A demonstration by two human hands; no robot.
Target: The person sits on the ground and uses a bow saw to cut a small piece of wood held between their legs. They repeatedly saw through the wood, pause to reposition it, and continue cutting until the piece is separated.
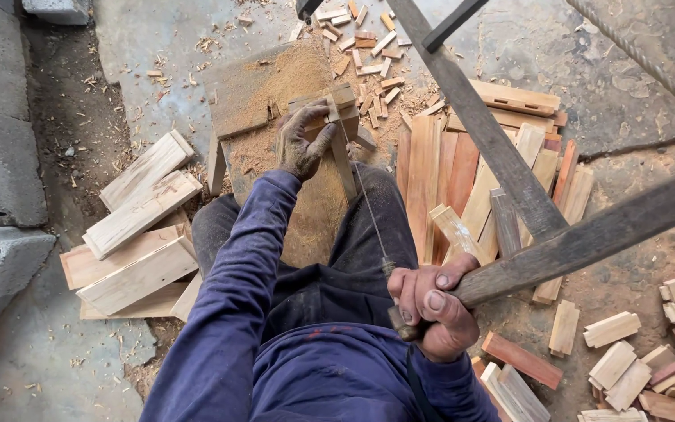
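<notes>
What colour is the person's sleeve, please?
Dark blue sleeve, dusty at the cuff; head view.

Concrete floor [587, 70] strewn with wood offcuts [369, 47]; planks [142, 234] stacked; sawdust [291, 78].

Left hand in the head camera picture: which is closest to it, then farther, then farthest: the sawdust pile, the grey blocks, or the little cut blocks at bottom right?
1. Sawdust pile, just above the left hand.
2. Grey blocks, far left.
3. Little cut blocks, bottom right corner.

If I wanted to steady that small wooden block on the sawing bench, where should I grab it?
Probably as the left hand does: press down on the small wooden block from the near left side, fingers wrapped over its top, clear of the thin saw blade that meets its right side. The right hand grips the saw frame.
</notes>
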